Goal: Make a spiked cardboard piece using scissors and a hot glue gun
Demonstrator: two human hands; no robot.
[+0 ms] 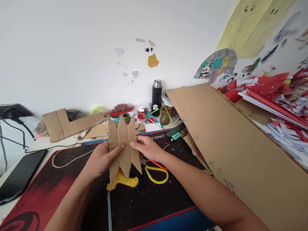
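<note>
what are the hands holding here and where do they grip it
Both hold one spiky cardboard cutout at its narrow middle: the left hand on its left edge, the right hand on its right edge.

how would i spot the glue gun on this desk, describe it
Start at the black and red desk mat. Near its middle, both hands hold a spiky cardboard cutout; the glue gun lies just under its lower points. It is solid yellow plastic, unlike the thin looped scissors handles beside it.

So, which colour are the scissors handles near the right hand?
Yellow: the scissors handles show best in the head view, beside the right hand.
</note>
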